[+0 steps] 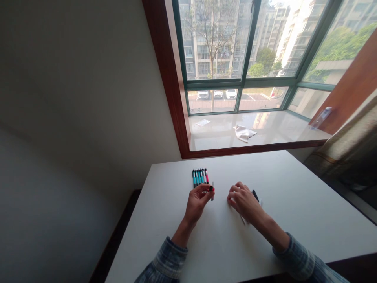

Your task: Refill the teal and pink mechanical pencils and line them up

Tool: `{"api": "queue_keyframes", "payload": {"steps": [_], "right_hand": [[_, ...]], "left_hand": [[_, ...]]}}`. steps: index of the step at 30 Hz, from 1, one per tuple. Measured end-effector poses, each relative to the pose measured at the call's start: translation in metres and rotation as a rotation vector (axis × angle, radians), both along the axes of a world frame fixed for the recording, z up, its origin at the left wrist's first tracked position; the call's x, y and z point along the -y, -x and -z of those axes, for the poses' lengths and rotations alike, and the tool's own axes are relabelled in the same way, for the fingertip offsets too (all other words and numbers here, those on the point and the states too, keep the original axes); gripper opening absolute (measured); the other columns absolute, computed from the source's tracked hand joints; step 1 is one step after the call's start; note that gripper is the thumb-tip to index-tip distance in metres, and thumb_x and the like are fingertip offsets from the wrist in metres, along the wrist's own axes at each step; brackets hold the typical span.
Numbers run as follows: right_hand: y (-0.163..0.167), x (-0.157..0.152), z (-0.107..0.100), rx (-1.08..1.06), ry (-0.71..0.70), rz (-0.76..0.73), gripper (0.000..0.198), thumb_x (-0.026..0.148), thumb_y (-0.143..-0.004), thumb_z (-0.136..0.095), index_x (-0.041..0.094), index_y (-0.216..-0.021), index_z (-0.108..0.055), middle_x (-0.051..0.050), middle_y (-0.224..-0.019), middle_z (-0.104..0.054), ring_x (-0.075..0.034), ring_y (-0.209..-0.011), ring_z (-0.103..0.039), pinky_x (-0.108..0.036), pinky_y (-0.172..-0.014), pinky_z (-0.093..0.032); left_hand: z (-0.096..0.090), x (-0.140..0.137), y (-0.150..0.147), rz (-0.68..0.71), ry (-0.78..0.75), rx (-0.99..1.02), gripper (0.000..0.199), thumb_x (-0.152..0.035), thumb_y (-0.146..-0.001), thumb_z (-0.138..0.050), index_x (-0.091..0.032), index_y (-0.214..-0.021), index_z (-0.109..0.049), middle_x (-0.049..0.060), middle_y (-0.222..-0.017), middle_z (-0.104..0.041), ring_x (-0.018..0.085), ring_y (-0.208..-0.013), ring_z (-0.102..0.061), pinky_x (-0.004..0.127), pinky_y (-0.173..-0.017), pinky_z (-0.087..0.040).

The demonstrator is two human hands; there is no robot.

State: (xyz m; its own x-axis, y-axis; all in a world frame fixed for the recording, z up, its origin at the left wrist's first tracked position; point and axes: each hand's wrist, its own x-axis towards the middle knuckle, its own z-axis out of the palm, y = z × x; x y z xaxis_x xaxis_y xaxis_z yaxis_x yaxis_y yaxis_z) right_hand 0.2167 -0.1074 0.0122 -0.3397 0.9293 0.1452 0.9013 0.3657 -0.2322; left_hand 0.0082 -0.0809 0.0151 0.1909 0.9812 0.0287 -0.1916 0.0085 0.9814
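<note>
My left hand (195, 205) is closed in a pinch on a pen part (211, 189), black and red with a thin grey piece standing out of it. Just beyond it lies a row of several pens (198, 177), most of them turquoise and black, one pinkish red; my hand covers their near ends. To the right, my right hand (243, 201) rests low over the table with its fingers curled together, their tips partly hidden. A thin stick (242, 221) shows below this hand, and a black pen piece (255, 195) lies past its far side.
The white table (165, 220) meets a wall on the left and a window sill (277, 127) at the back. On the sill are a crumpled white cloth (244, 133), a flat white packet (203, 122) and a clear bottle (322, 118). A curtain (344, 129) hangs at right.
</note>
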Motion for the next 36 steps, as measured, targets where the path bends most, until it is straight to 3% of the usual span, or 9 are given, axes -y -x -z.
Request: {"api": "queue_keyframes", "payload": {"steps": [5,10,19,25,30,33,36], "right_hand": [[0.003,0.0,-0.002,-0.126,-0.039,0.027,0.017,0.017,-0.096,-0.062,0.022,-0.098,-0.078,-0.009,-0.099,-0.074,-0.027,-0.095,-0.058,-0.042,-0.086,-0.05],[0.027,0.0,-0.008,-0.254,-0.039,-0.041,0.015,0.02,-0.097,-0.063,0.023,-0.1,-0.078,-0.007,-0.098,-0.076,-0.026,-0.09,-0.06,-0.04,-0.081,-0.053],[0.082,-0.033,-0.002,-0.178,-0.082,-0.338,0.021,0.019,-0.101,-0.059,0.025,-0.104,-0.078,-0.005,-0.098,-0.075,-0.022,-0.094,-0.061,-0.037,-0.089,-0.048],[0.091,-0.043,0.011,-0.217,-0.08,-0.465,0.027,0.009,-0.098,-0.057,0.021,-0.083,-0.076,-0.003,-0.082,-0.071,-0.02,-0.079,-0.057,-0.036,-0.086,-0.048],[0.078,-0.037,0.003,-0.399,-0.03,-0.399,0.022,0.017,-0.101,-0.055,0.021,-0.09,-0.073,-0.005,-0.092,-0.071,-0.021,-0.087,-0.062,-0.034,-0.08,-0.052],[0.054,-0.041,-0.004,-0.755,0.038,-0.22,0.014,0.027,-0.099,-0.06,0.021,-0.094,-0.072,-0.004,-0.09,-0.073,-0.018,-0.081,-0.066,-0.032,-0.078,-0.054],[0.031,-0.05,-0.005,-1.155,0.128,-0.041,0.024,0.042,-0.091,-0.07,0.019,-0.093,-0.071,-0.006,-0.09,-0.075,-0.02,-0.083,-0.069,-0.034,-0.08,-0.056]], "left_hand": [[0.0,-0.014,0.019,-0.173,-0.068,0.045,0.028,-0.033,-0.073,-0.085,-0.016,-0.093,-0.075,0.004,-0.086,-0.073,0.017,-0.077,-0.065,0.029,-0.073,-0.053],[0.0,-0.03,0.051,-0.406,-0.089,0.102,0.032,-0.036,-0.072,-0.086,-0.017,-0.095,-0.074,0.003,-0.09,-0.073,0.016,-0.081,-0.064,0.028,-0.074,-0.051],[0.003,-0.025,0.047,-0.34,-0.099,0.061,0.026,-0.034,-0.077,-0.083,-0.017,-0.094,-0.073,0.002,-0.085,-0.071,0.014,-0.076,-0.06,0.027,-0.073,-0.049],[-0.001,-0.024,0.047,-0.328,-0.112,0.042,0.026,-0.035,-0.077,-0.082,-0.017,-0.094,-0.073,0.003,-0.088,-0.073,0.016,-0.078,-0.064,0.028,-0.075,-0.05],[0.003,-0.023,0.048,-0.307,-0.127,-0.044,0.027,-0.037,-0.079,-0.081,-0.018,-0.098,-0.075,0.006,-0.093,-0.075,0.02,-0.083,-0.066,0.031,-0.077,-0.051],[0.005,-0.021,0.046,-0.321,-0.199,-0.243,0.024,-0.037,-0.079,-0.08,-0.02,-0.097,-0.079,0.007,-0.096,-0.077,0.022,-0.086,-0.065,0.033,-0.079,-0.049],[0.004,-0.017,0.041,-0.336,-0.34,-0.43,0.017,-0.033,-0.08,-0.079,-0.025,-0.094,-0.081,0.006,-0.096,-0.077,0.024,-0.09,-0.064,0.035,-0.085,-0.047]]}}
